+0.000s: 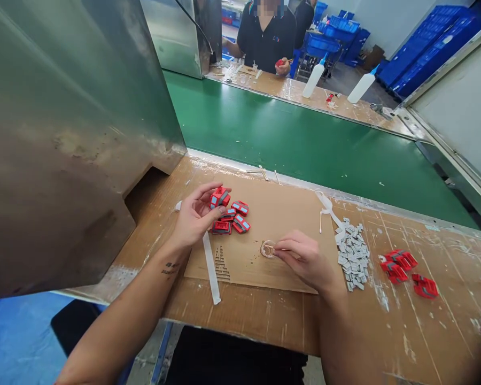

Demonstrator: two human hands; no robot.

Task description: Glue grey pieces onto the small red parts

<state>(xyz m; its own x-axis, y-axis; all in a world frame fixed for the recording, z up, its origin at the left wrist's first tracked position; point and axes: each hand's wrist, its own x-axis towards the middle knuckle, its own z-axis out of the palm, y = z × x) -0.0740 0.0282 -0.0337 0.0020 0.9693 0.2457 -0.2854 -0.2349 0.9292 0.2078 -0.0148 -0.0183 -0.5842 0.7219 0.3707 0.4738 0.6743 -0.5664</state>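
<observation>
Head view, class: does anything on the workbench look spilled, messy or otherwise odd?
White dried smears, like glue, streak the cardboard-covered bench, thickest beside the loose heap of small grey pieces. A little puddle of it sits on the cardboard sheet at the right hand.

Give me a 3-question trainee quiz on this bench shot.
1. True or false: the left hand holds a red part.
2. What lies just right of the right hand? A) grey chips B) white bottles C) blue crates
3. What does the thin stick in the right hand touch?

Key: 1 true. 2 A. 3 the small glue blob on the cardboard.
</observation>
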